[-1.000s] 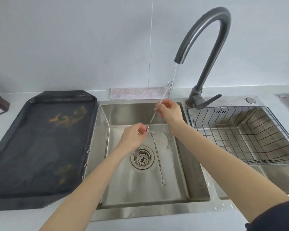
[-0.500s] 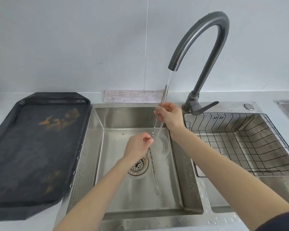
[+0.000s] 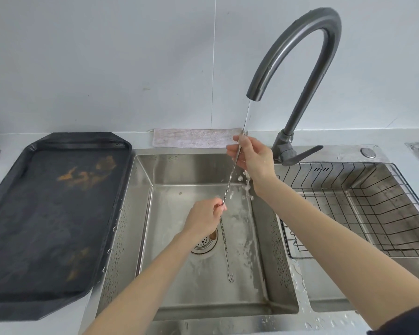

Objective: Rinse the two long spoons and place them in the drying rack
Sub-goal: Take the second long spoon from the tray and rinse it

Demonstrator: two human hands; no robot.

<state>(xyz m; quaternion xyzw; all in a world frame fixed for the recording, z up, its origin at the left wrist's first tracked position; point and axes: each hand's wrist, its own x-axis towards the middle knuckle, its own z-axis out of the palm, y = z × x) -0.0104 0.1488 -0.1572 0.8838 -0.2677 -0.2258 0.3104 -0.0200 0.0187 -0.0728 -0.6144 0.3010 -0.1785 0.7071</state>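
A long twisted-stem spoon [image 3: 230, 180] slants over the sink under the running stream from the grey faucet [image 3: 300, 76]. My right hand [image 3: 252, 158] pinches its upper end near the water. My left hand [image 3: 205, 217] pinches its lower part; the bowl end is hidden behind that hand. A second long spoon [image 3: 225, 252] lies on the floor of the steel sink [image 3: 140, 213], its small forked end pointing toward me. The wire drying rack [image 3: 363, 209] sits in the right basin.
A black tray [image 3: 46, 213] with orange stains lies on the counter left of the sink. A folded cloth [image 3: 194, 137] rests behind the sink by the wall. The drain strainer [image 3: 203, 243] is below my left hand. Water drops cover the sink rim.
The spoon has been raised so that its top end meets the stream, and my right hand has lifted with it. Water now splashes off below my right wrist.
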